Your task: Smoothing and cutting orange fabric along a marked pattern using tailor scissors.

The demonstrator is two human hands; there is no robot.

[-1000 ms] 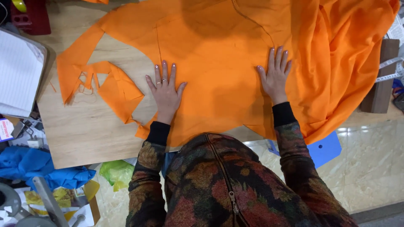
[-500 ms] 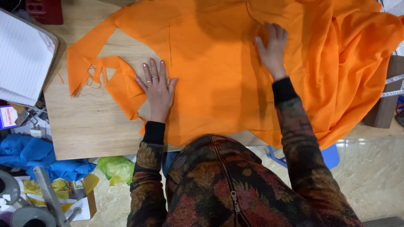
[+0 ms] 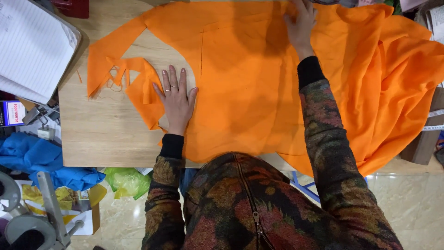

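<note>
Item: large sheet of thin orange woven fabric, spread flat over most of a light wooden tabletop. Its right portion was seen bunched in loose folds and draped over the table's right edge. A curved cut-out was noted along its left margin, with a straight seam or crease running down from near the top.

Item: irregular orange fabric offcuts, laid on the bare wood just left of the main sheet; frayed threads were visible at their edges.

Left hand: laid flat, palm down, fingers extended and slightly spread, nothing gripped. It was pressed on the left margin of the orange sheet, where the offcuts met it. A ring was worn on one finger.

Right hand: extended to the far top edge of the sheet, resting on the fabric. Its fingers were curled toward the cloth; whether a fold was pinched could not be told.

Sleeves: dark floral-patterned knit sleeves with black cuffs, recorded on both arms.

Surroundings: a lined white paper pad at the table's upper left corner; crumpled blue cloth below the left edge; a yellow-green plastic bag on the pale tiled floor.
</note>
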